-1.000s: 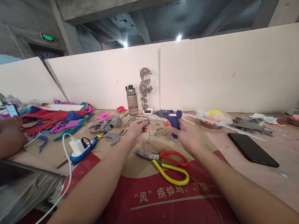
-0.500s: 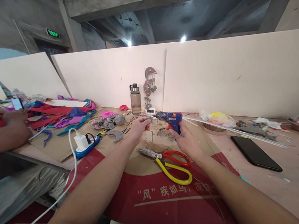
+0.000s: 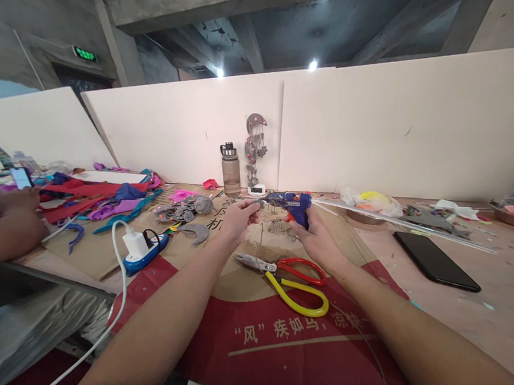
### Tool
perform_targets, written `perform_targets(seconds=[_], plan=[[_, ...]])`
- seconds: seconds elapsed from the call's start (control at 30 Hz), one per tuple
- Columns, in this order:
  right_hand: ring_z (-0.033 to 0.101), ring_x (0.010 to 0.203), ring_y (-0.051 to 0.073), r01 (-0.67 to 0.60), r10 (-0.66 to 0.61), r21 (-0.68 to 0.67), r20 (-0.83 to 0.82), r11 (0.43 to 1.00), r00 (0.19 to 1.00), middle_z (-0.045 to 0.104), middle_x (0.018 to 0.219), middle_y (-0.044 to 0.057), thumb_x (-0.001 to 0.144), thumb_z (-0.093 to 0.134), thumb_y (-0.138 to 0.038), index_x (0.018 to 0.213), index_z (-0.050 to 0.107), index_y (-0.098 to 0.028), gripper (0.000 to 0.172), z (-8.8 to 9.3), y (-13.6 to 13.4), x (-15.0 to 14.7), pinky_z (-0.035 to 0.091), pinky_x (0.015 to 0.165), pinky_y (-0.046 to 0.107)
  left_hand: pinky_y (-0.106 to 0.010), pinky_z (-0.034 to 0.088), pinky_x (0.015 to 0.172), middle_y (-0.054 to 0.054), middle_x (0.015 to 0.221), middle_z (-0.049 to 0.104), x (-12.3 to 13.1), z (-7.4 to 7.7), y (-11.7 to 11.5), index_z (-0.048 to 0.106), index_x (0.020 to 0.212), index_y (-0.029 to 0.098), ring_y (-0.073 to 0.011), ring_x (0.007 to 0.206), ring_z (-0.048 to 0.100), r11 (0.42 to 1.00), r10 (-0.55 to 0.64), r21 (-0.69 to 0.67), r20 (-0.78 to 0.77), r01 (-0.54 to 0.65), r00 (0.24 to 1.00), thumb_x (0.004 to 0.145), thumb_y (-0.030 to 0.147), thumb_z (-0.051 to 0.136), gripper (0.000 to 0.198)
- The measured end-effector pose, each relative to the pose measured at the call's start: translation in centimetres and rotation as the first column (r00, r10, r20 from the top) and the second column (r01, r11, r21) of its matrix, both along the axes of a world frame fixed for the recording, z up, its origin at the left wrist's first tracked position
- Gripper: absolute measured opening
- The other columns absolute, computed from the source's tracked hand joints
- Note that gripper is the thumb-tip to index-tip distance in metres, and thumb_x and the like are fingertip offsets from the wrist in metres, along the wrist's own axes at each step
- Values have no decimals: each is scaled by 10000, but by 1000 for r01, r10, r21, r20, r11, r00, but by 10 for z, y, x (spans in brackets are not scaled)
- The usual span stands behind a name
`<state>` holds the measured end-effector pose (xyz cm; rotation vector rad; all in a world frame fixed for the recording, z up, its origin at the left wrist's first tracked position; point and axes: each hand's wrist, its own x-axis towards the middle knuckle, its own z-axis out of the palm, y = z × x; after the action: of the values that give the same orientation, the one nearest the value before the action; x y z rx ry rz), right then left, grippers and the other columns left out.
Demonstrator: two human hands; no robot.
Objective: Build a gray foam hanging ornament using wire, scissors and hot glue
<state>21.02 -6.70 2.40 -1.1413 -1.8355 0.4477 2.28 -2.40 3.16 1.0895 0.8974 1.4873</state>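
Observation:
My right hand (image 3: 316, 232) is closed round the handle of a blue glue gun (image 3: 297, 206), whose nozzle points left. A long clear glue stick (image 3: 402, 225) runs out of its back to the right. My left hand (image 3: 240, 219) pinches a small grey piece (image 3: 260, 204), perhaps felt, right at the nozzle; whether they touch I cannot tell. A thin thread hangs below my left fingers. Scissors (image 3: 286, 279) with one red and one yellow handle lie beneath my hands on the printed cardboard (image 3: 253, 371).
Left of my hands lie a grey crescent (image 3: 195, 232), grey yarn pieces (image 3: 182, 209) and a blue power strip (image 3: 146, 256). A bottle (image 3: 231, 169) and a hanging grey ornament (image 3: 257, 148) stand behind. A phone (image 3: 437, 261) lies right. A co-worker's hand (image 3: 17, 202) is far left.
The view has shifted slightly, so everything sits a little further left. Both hands keep the same hold, with the small grey piece still at the nozzle.

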Motion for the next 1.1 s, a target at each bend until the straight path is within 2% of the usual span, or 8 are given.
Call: perform_targets(seconds=[0.2,0.4,0.53,0.77,1.1], plan=[[467,1287,189,12,-12,-42,-8,999,1000,503,1414,57,896,427,-287,1431,294,-225,554,2,-2,0,361,1069,307,-182,390,481,30,549,534,-1,0,0,589,641,122,-48,499,479,999,-35,1,64,35,997,641,183,781,201],[469,1290,196,11,-12,-54,-31,998,999,510,1410,63,891,441,-284,1428,305,-215,558,2,-1,0,362,1077,327,-148,400,467,39,538,520,-2,2,0,577,653,119,-31,470,469,996,-57,-55,146,65,988,683,122,736,162],[464,1297,197,31,-31,-25,-2,999,1000,507,1416,56,896,431,-282,1438,291,-225,563,2,-1,-1,378,1067,326,-139,398,458,31,538,531,0,4,-2,576,645,114,-29,470,470,995,-64,-66,146,74,987,693,108,727,159],[496,1268,258,10,-3,47,-136,999,991,553,1361,65,857,504,-335,1361,421,-253,518,-5,6,0,362,1095,435,-133,407,454,30,537,540,0,3,-2,585,654,104,-31,461,487,996,-59,-51,177,69,982,715,92,700,131],[508,1247,252,-49,62,71,-186,996,981,565,1334,82,860,523,-314,1366,425,-230,522,-10,10,1,379,1080,449,-135,410,447,19,540,550,1,3,-1,580,630,101,-35,459,491,997,-56,-43,179,65,982,722,73,685,143]])
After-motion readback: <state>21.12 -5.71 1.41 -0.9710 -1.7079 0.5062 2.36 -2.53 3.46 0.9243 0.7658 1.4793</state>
